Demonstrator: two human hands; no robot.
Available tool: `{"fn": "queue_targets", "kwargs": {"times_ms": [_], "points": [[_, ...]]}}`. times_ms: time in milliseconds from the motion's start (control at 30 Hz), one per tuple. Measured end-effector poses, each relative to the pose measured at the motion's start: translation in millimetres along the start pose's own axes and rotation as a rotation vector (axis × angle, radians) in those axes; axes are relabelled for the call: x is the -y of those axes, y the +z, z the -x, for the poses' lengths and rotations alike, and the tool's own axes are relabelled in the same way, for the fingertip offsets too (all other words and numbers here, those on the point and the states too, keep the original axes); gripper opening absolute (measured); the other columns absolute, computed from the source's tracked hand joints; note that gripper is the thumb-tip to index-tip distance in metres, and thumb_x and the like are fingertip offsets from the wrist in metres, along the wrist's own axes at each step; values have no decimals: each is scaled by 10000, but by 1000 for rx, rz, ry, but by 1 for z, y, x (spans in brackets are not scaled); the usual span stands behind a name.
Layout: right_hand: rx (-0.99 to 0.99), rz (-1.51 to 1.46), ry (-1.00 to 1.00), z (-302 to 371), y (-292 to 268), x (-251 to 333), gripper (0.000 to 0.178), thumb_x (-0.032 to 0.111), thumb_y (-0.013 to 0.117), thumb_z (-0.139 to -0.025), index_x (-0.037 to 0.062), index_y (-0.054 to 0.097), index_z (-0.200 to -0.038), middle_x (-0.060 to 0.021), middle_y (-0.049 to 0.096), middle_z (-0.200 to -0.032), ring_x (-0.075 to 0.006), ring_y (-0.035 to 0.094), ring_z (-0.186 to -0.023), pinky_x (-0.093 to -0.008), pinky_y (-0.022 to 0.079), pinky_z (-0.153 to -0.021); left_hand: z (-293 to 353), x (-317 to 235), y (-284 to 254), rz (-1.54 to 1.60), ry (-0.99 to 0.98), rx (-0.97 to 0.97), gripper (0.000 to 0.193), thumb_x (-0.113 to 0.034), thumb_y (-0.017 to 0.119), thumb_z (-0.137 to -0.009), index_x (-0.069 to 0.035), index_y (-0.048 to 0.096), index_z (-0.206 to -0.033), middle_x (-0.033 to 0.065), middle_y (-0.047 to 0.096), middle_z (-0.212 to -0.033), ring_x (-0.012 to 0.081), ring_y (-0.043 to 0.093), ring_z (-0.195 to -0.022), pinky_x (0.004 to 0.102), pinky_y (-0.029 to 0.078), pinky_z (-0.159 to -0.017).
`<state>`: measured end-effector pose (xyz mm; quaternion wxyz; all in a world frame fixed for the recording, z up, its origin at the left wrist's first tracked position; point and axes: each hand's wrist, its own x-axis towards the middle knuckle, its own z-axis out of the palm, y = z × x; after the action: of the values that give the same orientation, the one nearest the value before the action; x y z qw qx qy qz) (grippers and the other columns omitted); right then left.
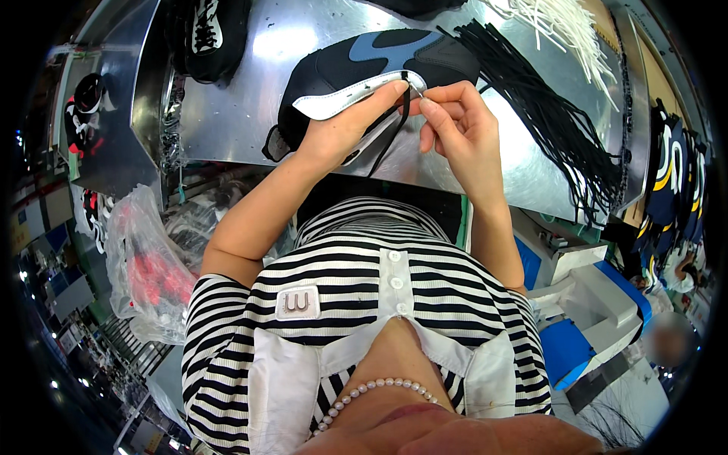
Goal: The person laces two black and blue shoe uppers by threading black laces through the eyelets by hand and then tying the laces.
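On the metal worktable [220,121] a black shoe upper [322,72] with blue overlays lies in front of me. My left hand [337,133] is closed on its white eyelet strip [326,105], thumb along the strip. A black shoelace [391,144] passes at the strip's right end and hangs down toward the table's near edge. Close beside it, my right hand [466,129] is pinched, thumb against index finger. Something thin shows at those fingertips, near the lace; its kind is too small to make out.
A bundle of black laces [542,106] lies to the right, with white laces [557,23] beyond. Black uppers [205,38] sit at the far left. A clear plastic bag [144,262] hangs below left. Dark uppers [671,174] and a blue-and-white machine [591,303] stand right.
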<state>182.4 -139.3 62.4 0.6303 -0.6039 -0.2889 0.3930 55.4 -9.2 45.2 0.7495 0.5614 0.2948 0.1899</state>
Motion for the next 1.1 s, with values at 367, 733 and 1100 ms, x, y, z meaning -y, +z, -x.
{"fn": "queue_targets", "kwargs": {"times_ms": [367, 733, 1100], "points": [[32, 581, -51, -11, -3, -9, 147, 116, 607, -914, -19, 569, -955, -193, 671, -767, -356, 673, -731, -413, 523, -679, 28, 15, 17, -563, 212, -25, 229, -170, 641, -963, 10, 697, -1091, 53, 711, -995, 119, 655, -919, 274, 510, -833], [-149, 82, -82, -25, -36, -23, 407, 101, 837, -752, 18, 632, -1094, -18, 660, -927, -69, 598, -819, -209, 490, -721, -19, 2, -19, -202, -170, -40, 438, -369, 679, -927, 64, 687, -988, 149, 722, -878, 203, 700, -784, 307, 555, -754], [-281, -37, -12, -32, -36, -46, 215, 187, 752, -866, 46, 657, -998, 43, 603, -785, -34, 502, -676, -177, 399, -620, -11, -6, -35, -1125, 622, 95, 188, -144, 675, -874, -43, 676, -1033, 147, 684, -858, 321, 664, -758, 369, 511, -658]]}}
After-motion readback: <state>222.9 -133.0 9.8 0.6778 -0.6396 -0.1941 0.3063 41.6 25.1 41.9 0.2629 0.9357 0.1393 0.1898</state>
